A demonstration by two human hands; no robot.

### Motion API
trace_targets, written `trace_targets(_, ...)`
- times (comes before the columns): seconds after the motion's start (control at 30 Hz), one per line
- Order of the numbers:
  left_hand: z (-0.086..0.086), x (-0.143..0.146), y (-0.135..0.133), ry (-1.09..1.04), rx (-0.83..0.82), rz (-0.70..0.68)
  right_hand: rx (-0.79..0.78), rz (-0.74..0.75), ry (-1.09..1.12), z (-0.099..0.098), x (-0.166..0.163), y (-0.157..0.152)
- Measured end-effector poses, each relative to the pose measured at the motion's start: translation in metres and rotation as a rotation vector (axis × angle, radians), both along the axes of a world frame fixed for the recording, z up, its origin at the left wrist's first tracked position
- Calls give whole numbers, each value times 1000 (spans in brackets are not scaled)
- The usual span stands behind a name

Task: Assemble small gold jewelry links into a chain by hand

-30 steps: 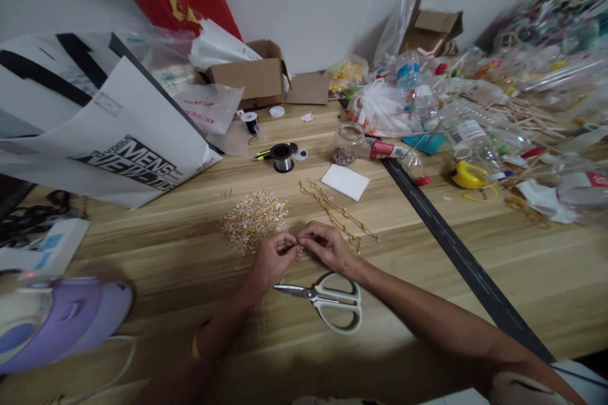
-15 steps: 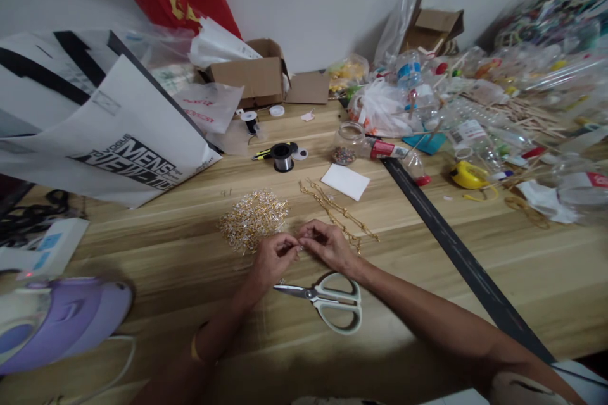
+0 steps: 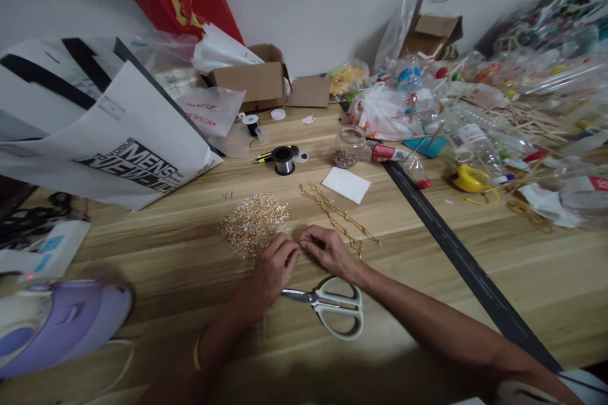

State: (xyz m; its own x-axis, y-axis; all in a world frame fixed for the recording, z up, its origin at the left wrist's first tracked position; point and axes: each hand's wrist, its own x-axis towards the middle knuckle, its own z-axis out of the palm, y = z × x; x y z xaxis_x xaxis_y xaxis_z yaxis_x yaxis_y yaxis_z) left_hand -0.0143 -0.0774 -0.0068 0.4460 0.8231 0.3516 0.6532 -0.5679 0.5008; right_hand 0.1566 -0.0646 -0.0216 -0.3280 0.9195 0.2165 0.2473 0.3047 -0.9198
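My left hand is closed in a pinch beside a pile of small gold and clear beads or links. Facing it, my right hand also pinches, thumb against fingertips. The two sets of fingertips nearly meet; whatever lies between them is too small to make out. Gold beaded chains lie on the table just beyond my right hand. Scissors with pale handles rest below both hands, blades pointing left.
A spool of wire, a folded white paper and a bead jar stand farther back. At left are a white bag and a purple iron. Plastic bottles crowd the right. A dark strip crosses the table.
My left hand has turned so its back faces up more, and its fingertips have drawn slightly away from the right hand's. The whole view has shifted a little.
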Motion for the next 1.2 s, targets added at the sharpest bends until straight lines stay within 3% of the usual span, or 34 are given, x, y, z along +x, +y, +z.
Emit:
trace_targets(0.23, 5, -2, 0, 98, 200, -47, 0, 22, -19, -1, 1, 1)
trace_targets(0.37, 4, -1, 3, 79, 193, -105, -25, 53, -16, 2, 2, 3)
trace_targets(0.6, -9, -2, 9, -198, -102, 11, -113, 115, 48, 3, 5, 6)
trace_targets(0.83, -5, -2, 12, -421, -490, 126, -154, 121, 83, 2, 6, 7)
trace_targets(1.2, -3, -2, 13, -544, -619, 160, -150, 144, 94, -2, 6, 8)
